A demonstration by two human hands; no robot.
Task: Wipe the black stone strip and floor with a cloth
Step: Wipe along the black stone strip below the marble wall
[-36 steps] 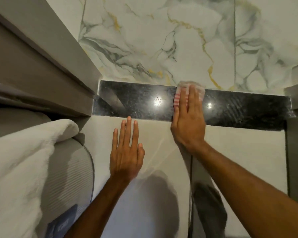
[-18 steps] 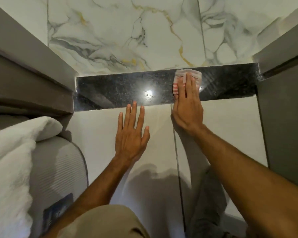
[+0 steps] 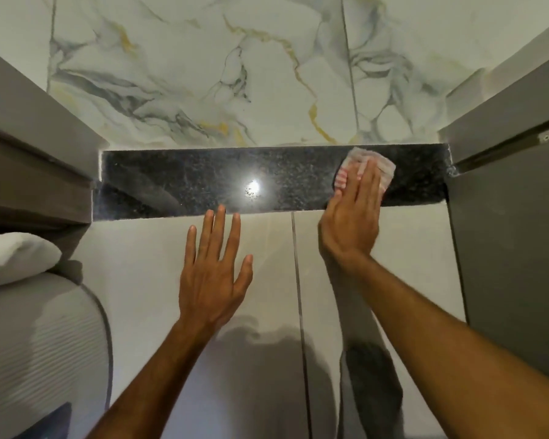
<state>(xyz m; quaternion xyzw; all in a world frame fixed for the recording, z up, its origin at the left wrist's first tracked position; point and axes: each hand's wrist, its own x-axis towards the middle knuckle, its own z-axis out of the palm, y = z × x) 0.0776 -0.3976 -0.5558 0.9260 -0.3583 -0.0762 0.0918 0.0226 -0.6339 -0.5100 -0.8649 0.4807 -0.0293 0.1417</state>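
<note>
A glossy black stone strip point(image 3: 187, 182) runs across the doorway between the pale floor tiles point(image 3: 146, 280) and the marbled tiles beyond. My right hand point(image 3: 352, 217) lies flat on a pink-and-white striped cloth point(image 3: 384, 166), pressing it onto the strip near its right end. Only the cloth's far and side edges show past my fingers. My left hand point(image 3: 214, 274) rests flat on the pale floor just in front of the strip, fingers spread, holding nothing.
A grey door frame point(image 3: 504, 217) stands close on the right and another grey frame point(image 3: 29, 153) on the left. A mattress point(image 3: 38, 350) with a white blanket point(image 3: 10, 258) fills the lower left. White marbled tiles point(image 3: 203, 74) lie behind the strip.
My right hand has slid the cloth to the right along the strip, towards the right frame. The view has shifted and my left hand has stayed planted on the floor.
</note>
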